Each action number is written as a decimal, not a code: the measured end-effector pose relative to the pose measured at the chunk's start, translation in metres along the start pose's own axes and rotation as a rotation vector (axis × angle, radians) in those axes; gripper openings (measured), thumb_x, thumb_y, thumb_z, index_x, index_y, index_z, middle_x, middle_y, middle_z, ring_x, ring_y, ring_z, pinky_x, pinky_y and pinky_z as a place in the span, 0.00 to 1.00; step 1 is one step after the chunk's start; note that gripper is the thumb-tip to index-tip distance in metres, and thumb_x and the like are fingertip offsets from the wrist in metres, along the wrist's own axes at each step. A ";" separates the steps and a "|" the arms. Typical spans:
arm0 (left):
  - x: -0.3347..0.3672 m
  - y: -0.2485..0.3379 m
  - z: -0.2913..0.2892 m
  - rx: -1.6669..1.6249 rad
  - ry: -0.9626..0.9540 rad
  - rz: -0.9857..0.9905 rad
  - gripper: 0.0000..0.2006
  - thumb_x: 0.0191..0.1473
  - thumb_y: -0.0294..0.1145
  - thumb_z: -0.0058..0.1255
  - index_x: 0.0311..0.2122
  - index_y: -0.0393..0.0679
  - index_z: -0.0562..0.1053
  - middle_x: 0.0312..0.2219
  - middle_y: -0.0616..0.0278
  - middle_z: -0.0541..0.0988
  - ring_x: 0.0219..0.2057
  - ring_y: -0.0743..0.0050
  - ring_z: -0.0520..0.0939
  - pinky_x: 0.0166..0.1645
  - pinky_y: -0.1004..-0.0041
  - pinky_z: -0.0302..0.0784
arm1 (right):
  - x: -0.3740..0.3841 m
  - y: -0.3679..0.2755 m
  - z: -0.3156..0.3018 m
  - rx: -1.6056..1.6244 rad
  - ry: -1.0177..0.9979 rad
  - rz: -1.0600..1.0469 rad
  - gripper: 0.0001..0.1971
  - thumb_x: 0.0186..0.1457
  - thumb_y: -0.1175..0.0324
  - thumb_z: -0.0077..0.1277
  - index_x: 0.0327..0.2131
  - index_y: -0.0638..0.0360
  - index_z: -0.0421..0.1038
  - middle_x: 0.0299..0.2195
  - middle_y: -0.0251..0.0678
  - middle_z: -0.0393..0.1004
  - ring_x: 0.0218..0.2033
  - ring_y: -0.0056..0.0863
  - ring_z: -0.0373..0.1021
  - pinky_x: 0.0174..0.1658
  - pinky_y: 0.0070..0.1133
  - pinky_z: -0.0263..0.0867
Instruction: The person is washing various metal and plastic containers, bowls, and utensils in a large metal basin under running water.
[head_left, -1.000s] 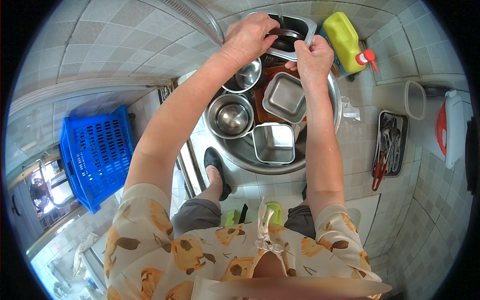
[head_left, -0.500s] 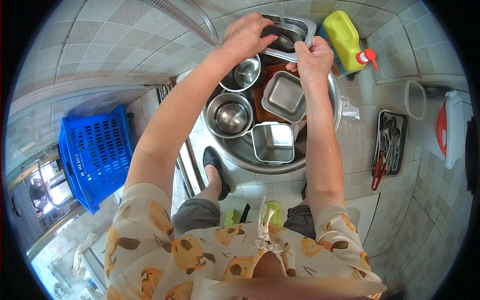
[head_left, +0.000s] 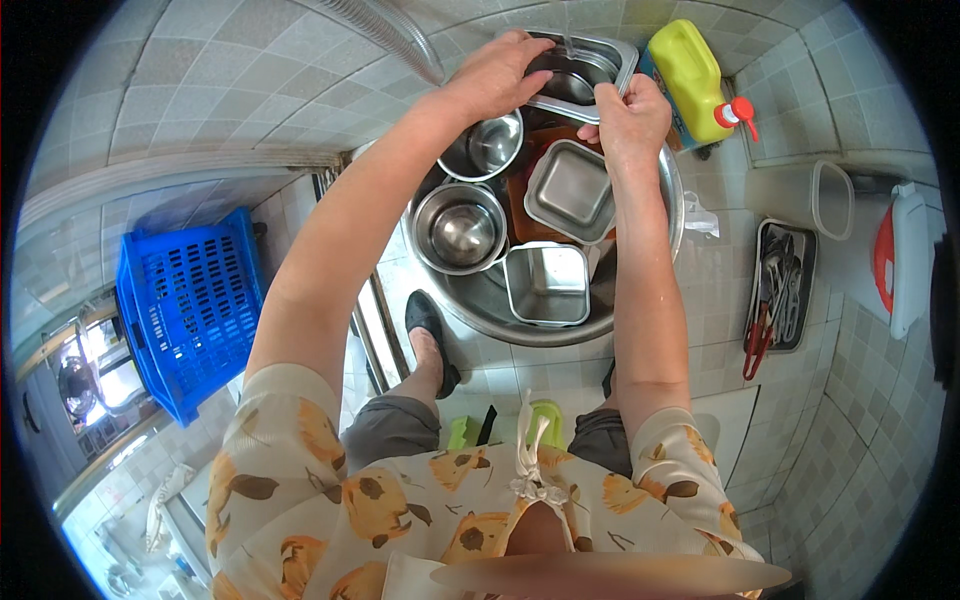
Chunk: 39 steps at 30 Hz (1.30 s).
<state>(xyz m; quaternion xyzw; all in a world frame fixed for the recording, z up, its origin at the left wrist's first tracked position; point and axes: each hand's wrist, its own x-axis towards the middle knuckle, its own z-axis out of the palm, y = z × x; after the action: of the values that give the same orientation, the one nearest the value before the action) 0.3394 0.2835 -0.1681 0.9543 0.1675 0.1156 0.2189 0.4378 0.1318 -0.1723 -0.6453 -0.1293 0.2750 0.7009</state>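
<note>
A deep rectangular steel pan (head_left: pixel 622 68) is tilted up over the far side of a large round metal basin (head_left: pixel 455 302), under a thin stream of water. My left hand (head_left: pixel 500 78) grips its left end, thumb and fingertips reaching inside the rim. At the near right corner my right hand (head_left: pixel 634 120) pinches the rim, thumb on top. In the basin sit two round steel pots, one at the left (head_left: pixel 462 228) and one farther back (head_left: pixel 487 146). Two square steel containers, one in the middle (head_left: pixel 570 190) and one nearer me (head_left: pixel 548 284), lie beside them.
A yellow-green jug with a red pump (head_left: pixel 690 75) stands right of the basin. Farther right are a tray of cutlery (head_left: pixel 782 285) and a clear plastic tub (head_left: pixel 800 200). A blue crate (head_left: pixel 190 310) stands left; a grey hose (head_left: pixel 385 35) hangs at the back wall.
The pan and both hands have shifted very slightly to the right. My grip on it looks the same, and the pots and containers in the basin lie as before.
</note>
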 end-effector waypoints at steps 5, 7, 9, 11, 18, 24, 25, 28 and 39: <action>-0.003 0.004 -0.001 0.173 -0.070 0.040 0.19 0.56 0.37 0.45 0.52 0.44 0.67 0.43 0.52 0.71 0.44 0.53 0.73 0.50 0.64 0.69 | -0.004 -0.003 0.002 -0.009 0.013 -0.006 0.09 0.45 0.76 0.47 0.18 0.66 0.59 0.15 0.37 0.65 0.09 0.26 0.67 0.09 0.21 0.62; -0.005 0.007 0.002 0.153 -0.030 0.055 0.19 0.56 0.37 0.44 0.52 0.44 0.66 0.43 0.52 0.71 0.45 0.52 0.72 0.50 0.63 0.69 | -0.005 -0.005 0.003 0.048 0.048 -0.008 0.09 0.45 0.77 0.47 0.18 0.67 0.59 0.15 0.37 0.66 0.09 0.27 0.68 0.09 0.21 0.63; -0.007 0.013 0.002 0.128 0.008 0.072 0.19 0.57 0.36 0.43 0.53 0.44 0.66 0.43 0.52 0.71 0.45 0.51 0.72 0.50 0.62 0.68 | -0.004 -0.004 0.001 0.044 0.041 -0.034 0.09 0.45 0.77 0.47 0.18 0.67 0.59 0.15 0.37 0.66 0.09 0.27 0.68 0.09 0.21 0.63; -0.006 0.017 -0.001 0.116 -0.024 -0.008 0.19 0.56 0.36 0.42 0.52 0.44 0.67 0.43 0.53 0.71 0.45 0.51 0.73 0.50 0.62 0.70 | -0.005 -0.006 0.000 0.041 0.033 -0.061 0.08 0.45 0.77 0.47 0.18 0.67 0.59 0.15 0.37 0.65 0.09 0.27 0.68 0.09 0.21 0.63; -0.008 0.026 -0.008 0.085 -0.033 0.029 0.18 0.57 0.36 0.42 0.52 0.44 0.67 0.43 0.52 0.71 0.44 0.52 0.73 0.48 0.61 0.71 | -0.006 -0.007 -0.006 0.066 0.031 -0.021 0.10 0.45 0.76 0.48 0.17 0.66 0.57 0.15 0.34 0.64 0.09 0.26 0.68 0.09 0.21 0.63; -0.007 0.028 -0.004 0.068 -0.093 -0.051 0.17 0.56 0.36 0.42 0.51 0.48 0.68 0.44 0.52 0.70 0.44 0.51 0.73 0.48 0.61 0.71 | -0.008 -0.008 -0.011 -0.023 0.023 -0.057 0.10 0.45 0.76 0.48 0.18 0.66 0.57 0.15 0.34 0.63 0.09 0.26 0.68 0.09 0.22 0.64; -0.006 0.027 -0.004 0.032 -0.128 -0.059 0.17 0.56 0.36 0.42 0.51 0.48 0.68 0.45 0.52 0.70 0.44 0.51 0.73 0.49 0.61 0.70 | -0.008 -0.006 -0.012 -0.058 0.021 -0.059 0.09 0.44 0.76 0.48 0.18 0.66 0.58 0.15 0.35 0.64 0.10 0.25 0.68 0.10 0.22 0.64; -0.011 0.013 -0.001 0.105 -0.100 0.042 0.16 0.55 0.36 0.44 0.50 0.48 0.68 0.45 0.52 0.69 0.44 0.51 0.73 0.49 0.61 0.70 | -0.013 -0.011 -0.008 -0.040 -0.017 -0.114 0.08 0.44 0.76 0.48 0.19 0.67 0.60 0.15 0.35 0.65 0.10 0.25 0.68 0.11 0.22 0.65; -0.016 0.024 -0.013 0.000 0.084 -0.035 0.20 0.53 0.36 0.49 0.52 0.48 0.66 0.43 0.57 0.72 0.43 0.58 0.75 0.47 0.64 0.72 | -0.009 -0.007 -0.010 -0.218 -0.010 -0.320 0.07 0.46 0.73 0.48 0.21 0.66 0.64 0.13 0.38 0.69 0.10 0.28 0.70 0.15 0.22 0.65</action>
<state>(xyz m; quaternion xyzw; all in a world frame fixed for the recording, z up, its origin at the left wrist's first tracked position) 0.3273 0.2620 -0.1476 0.9454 0.1935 0.1518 0.2137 0.4377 0.1188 -0.1651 -0.6871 -0.2625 0.1478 0.6611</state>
